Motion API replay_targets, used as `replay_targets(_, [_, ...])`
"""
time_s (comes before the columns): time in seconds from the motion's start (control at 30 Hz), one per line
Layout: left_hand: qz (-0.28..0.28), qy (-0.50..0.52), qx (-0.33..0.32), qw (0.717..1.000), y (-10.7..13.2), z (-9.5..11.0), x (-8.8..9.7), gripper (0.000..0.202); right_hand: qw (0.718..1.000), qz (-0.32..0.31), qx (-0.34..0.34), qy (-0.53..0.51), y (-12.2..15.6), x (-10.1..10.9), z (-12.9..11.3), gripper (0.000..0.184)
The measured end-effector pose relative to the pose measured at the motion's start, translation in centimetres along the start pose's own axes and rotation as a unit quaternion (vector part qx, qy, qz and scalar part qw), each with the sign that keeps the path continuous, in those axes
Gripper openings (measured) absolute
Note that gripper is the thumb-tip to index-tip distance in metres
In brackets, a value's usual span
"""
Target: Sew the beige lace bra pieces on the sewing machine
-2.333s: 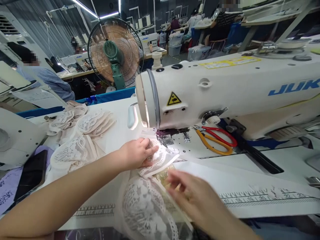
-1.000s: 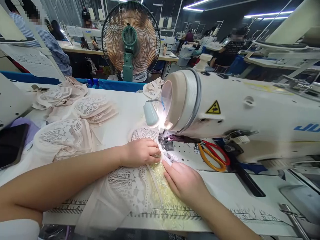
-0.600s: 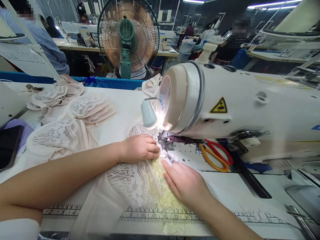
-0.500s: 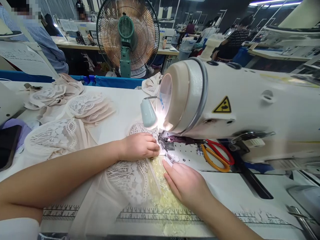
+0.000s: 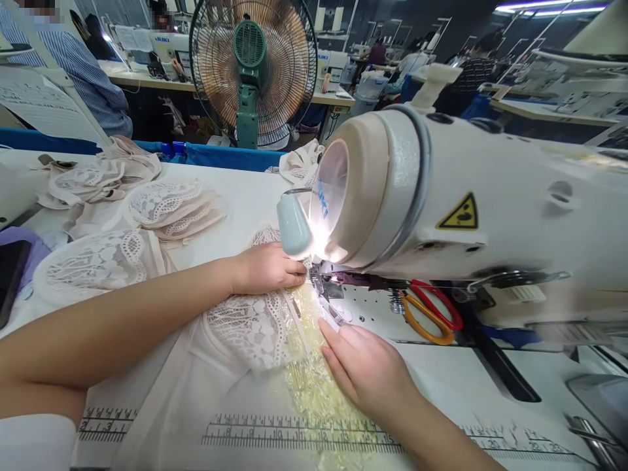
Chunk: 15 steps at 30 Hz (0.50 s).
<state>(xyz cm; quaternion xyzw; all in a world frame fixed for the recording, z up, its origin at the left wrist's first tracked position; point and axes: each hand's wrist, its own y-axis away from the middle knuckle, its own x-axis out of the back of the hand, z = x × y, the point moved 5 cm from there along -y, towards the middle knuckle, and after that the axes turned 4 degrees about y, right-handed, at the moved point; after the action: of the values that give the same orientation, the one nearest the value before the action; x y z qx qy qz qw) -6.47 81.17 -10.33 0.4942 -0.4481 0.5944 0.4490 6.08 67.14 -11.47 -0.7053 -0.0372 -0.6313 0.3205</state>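
Left hand: palm down on the lace, fingers bent and pressed together, tips just beside the presser foot; pinch cannot be told.
Right hand: at the right edge of the yellow film, fingers close together, pointing toward the presser foot; cannot tell whether they pinch.
Lace: on the table, partly under the left hand, left of the film.
Machine: lamp beside its head, bright light there.
Scissors: beneath the machine's arm, red and orange handles.
Table, left: lace stack, phone.
Behind table: fan.
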Motion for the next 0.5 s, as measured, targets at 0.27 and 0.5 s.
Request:
replay_targets(0.27, [0.041,0.026,0.117,0.992,0.2,-0.5,1.6,0.026,1.000,0.016,-0.002,0.004,0.1,0.0,-0.2,0.030])
replay_targets(0.5, [-0.047,-0.034,0.005,0.998,0.7,5.1,2.6,0.017,1.000,0.024,0.011,0.006,-0.5,1.3,-0.3,0.032])
